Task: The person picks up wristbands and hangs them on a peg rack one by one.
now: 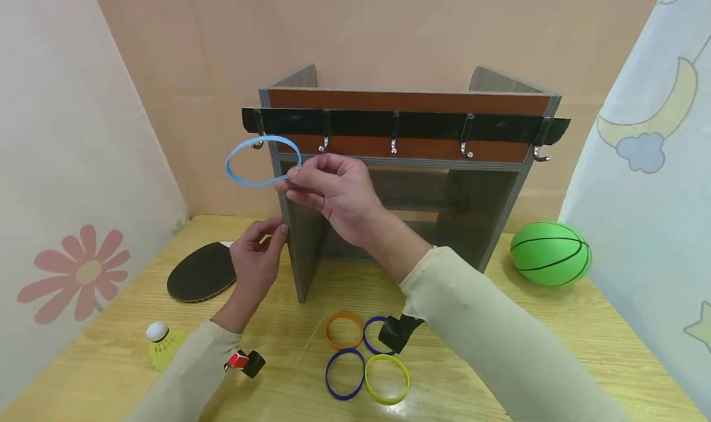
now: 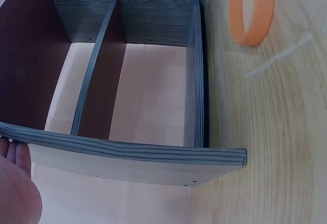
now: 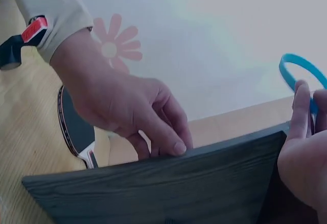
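My right hand (image 1: 339,194) pinches a light-blue silicone wristband (image 1: 272,138) between thumb and fingers. The band is held up level with the left end of a black hook strip (image 1: 361,123), overlapping the leftmost metal hook (image 1: 257,143) in the head view. This strip runs across the front of a grey and brown wooden shelf (image 1: 411,99). Lower down, my left hand (image 1: 258,252) grips the front edge of the shelf's left side panel (image 3: 214,178), its thumb on the edge and fingers on the outer face. Most of that hand is out of frame in the left wrist view.
On the table in front of the shelf lie several wristbands: orange (image 1: 326,332), yellow (image 1: 408,382) and dark blue (image 1: 328,379). A black table tennis paddle (image 1: 201,273) and a yellow shuttlecock (image 1: 158,331) are at the left. The green ball (image 1: 550,255) sits at the right.
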The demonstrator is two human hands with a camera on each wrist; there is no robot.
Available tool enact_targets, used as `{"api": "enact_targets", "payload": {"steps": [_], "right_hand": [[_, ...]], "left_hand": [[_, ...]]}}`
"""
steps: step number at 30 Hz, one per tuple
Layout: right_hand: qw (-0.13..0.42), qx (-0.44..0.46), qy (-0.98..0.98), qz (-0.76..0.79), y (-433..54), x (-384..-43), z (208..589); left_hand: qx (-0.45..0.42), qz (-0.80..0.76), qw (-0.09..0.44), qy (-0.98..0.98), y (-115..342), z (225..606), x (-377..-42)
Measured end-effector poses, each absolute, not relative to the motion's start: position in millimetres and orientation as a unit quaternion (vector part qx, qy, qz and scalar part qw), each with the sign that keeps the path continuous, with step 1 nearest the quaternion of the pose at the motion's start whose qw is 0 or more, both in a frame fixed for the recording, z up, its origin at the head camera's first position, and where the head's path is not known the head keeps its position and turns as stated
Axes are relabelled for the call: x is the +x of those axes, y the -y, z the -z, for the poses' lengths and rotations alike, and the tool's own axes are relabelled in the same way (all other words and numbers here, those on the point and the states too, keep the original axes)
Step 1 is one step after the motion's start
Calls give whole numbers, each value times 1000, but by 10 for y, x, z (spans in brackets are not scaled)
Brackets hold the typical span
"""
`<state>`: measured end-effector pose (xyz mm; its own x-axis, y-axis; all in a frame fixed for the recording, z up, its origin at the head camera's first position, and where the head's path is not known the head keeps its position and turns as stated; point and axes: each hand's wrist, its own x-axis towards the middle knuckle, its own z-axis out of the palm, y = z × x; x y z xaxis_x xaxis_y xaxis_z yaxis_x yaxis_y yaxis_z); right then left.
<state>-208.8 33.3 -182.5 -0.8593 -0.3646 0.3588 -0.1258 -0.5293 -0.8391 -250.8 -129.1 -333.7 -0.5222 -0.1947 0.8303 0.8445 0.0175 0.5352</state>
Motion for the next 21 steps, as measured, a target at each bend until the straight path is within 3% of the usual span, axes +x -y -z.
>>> {"api": "enact_targets", "payload": {"steps": [10, 21], "right_hand": [[38, -211, -463, 860, -254, -2107, 1857], [45, -208, -489, 846, -294, -2134, 1957]], "left_hand": [[-279, 645, 399, 589, 1291, 3326, -2489], [-278, 643, 401, 590, 1301, 3357, -2522]]}}
